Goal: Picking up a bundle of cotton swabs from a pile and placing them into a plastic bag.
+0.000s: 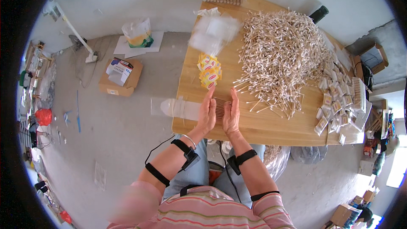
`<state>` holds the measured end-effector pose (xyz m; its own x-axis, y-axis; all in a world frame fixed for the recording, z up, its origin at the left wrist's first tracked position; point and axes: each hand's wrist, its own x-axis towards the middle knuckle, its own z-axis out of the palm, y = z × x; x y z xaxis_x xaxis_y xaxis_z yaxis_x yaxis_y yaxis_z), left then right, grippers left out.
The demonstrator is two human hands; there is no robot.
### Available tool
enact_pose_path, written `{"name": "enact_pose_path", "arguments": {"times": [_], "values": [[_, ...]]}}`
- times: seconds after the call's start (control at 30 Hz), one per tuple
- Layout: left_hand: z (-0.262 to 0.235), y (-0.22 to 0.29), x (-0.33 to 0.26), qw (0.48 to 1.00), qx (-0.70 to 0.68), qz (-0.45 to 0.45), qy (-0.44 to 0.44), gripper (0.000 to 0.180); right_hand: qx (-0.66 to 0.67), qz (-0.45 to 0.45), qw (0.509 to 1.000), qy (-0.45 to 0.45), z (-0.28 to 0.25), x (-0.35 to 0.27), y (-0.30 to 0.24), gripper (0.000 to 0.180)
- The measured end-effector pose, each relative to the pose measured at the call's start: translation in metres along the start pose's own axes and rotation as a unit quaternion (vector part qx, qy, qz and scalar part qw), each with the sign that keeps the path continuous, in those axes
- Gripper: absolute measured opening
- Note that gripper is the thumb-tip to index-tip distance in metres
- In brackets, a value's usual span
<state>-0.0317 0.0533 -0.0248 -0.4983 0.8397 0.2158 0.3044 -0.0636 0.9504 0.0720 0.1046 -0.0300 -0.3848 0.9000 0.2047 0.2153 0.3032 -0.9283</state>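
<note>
Bundle of swabs: a small batch of thin wooden sticks lying on the tabletop near its front edge, between both palms. Judged very light, individually stiff but easily snapped, and loose as a group, so likely to scatter or roll unless squeezed evenly from both sides. Left hand: flat, fingers straight and together, pressed against the bundle's left side. Right hand: likewise flat, pressed against the right side. Large swab pile lies just beyond; yellow packets ahead.

stick bundle mostly hidden between palms; clear bag blurred, contents perhaps unreadable.
</note>
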Motion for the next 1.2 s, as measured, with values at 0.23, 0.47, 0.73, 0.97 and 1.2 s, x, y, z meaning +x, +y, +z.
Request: {"name": "enact_pose_path", "arguments": {"times": [0.23,0.47,0.73,0.97,1.2], "values": [[-0.058,-0.003,-0.004,0.999,0.031,-0.019,-0.022,0.051,-0.368,-0.084,0.897,-0.232,-0.013,-0.012,-0.019,0.066],[-0.059,0.0,-0.017,0.925,0.344,0.08,-0.143,0.058,-0.385,-0.097,0.897,-0.196,-0.02,-0.01,-0.008,0.065],[-0.057,-0.006,-0.018,0.924,0.358,0.055,-0.122,0.05,-0.32,-0.076,0.942,-0.069,-0.031,0.011,-0.007,0.009],[-0.057,-0.008,-0.018,0.918,0.374,0.055,-0.123,0.048,-0.352,-0.01,0.921,-0.168,-0.032,0.024,-0.013,0.01],[-0.057,-0.005,-0.017,0.917,0.375,0.062,-0.121,0.047,-0.401,-0.07,0.884,-0.228,-0.033,0.032,-0.027,0.006]]}}
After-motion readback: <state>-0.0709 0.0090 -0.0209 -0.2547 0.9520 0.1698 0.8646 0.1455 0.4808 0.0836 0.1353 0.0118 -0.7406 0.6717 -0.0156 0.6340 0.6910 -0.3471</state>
